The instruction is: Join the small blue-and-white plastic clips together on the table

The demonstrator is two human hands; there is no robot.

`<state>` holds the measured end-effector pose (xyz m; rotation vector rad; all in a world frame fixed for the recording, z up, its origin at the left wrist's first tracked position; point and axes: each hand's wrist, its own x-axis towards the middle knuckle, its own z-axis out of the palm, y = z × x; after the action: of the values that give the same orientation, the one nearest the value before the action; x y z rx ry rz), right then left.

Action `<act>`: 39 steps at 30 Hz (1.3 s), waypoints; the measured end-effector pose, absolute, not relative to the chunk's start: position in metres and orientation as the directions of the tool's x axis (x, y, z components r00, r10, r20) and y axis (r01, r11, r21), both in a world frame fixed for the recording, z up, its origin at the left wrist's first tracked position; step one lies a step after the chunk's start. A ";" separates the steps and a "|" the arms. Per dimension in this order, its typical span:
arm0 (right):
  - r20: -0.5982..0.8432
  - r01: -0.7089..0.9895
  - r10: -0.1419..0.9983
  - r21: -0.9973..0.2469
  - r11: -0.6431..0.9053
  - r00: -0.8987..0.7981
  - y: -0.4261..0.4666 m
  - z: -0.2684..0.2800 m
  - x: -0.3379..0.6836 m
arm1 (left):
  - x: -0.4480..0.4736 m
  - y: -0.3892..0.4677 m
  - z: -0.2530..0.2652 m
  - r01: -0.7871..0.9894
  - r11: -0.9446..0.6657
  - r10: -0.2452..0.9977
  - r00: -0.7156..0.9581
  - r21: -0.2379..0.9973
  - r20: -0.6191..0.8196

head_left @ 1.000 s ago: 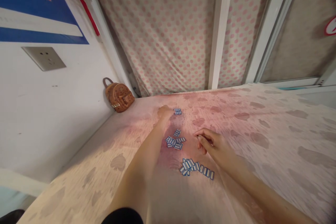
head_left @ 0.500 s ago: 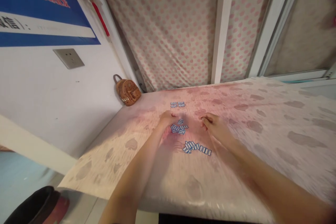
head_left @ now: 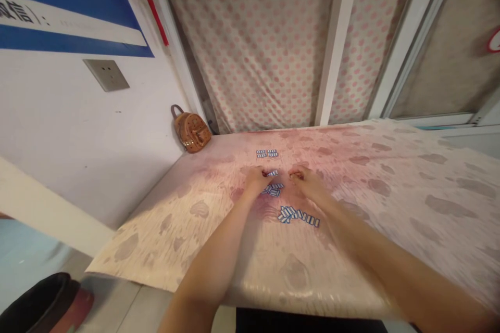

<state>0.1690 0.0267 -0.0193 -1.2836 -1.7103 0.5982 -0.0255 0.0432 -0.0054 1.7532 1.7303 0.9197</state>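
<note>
My left hand (head_left: 258, 181) is closed at the fingertips on a small blue-and-white striped piece (head_left: 273, 173). Just below it on the table lies a loose pile of similar pieces (head_left: 275, 190), partly covered by this hand. My right hand (head_left: 307, 181) is a short way to the right, its thumb and fingers pinched together; whatever is between them is too small to make out. Nearer to me, more blue-and-white pieces (head_left: 299, 215) lie overlapped in a fanned row. Beyond my hands, two neat groups of pieces (head_left: 267, 153) lie side by side.
A patterned cloth (head_left: 203, 250) covers the table. A small brown backpack-shaped bag (head_left: 193, 132) leans by the wall at the back left. Dotted curtains (head_left: 265, 52) hang behind the table. A dark bin-like container (head_left: 47, 302) stands on the floor at lower left.
My left hand has moved right and closed on a loose piece above the pile. My right hand has come left, towards it. The camera view has shifted slightly.
</note>
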 end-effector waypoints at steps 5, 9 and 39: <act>0.347 0.323 0.937 -0.882 0.342 -0.046 0.022 -0.028 0.171 | -0.020 0.034 0.002 0.105 -0.111 0.992 0.078 0.988 0.103; 0.359 0.175 0.929 -0.913 0.369 -0.083 0.019 -0.019 0.171 | -0.003 0.021 0.010 0.010 -0.085 0.975 0.208 0.996 0.081; 0.370 0.238 0.918 -0.913 0.331 0.144 0.012 -0.002 0.184 | -0.056 0.033 0.012 0.602 -0.245 0.959 0.264 0.760 0.100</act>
<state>0.1839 0.0118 -0.0018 -1.1637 -1.3667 0.6989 -0.0561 0.0327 0.0121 1.9396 1.4074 0.7699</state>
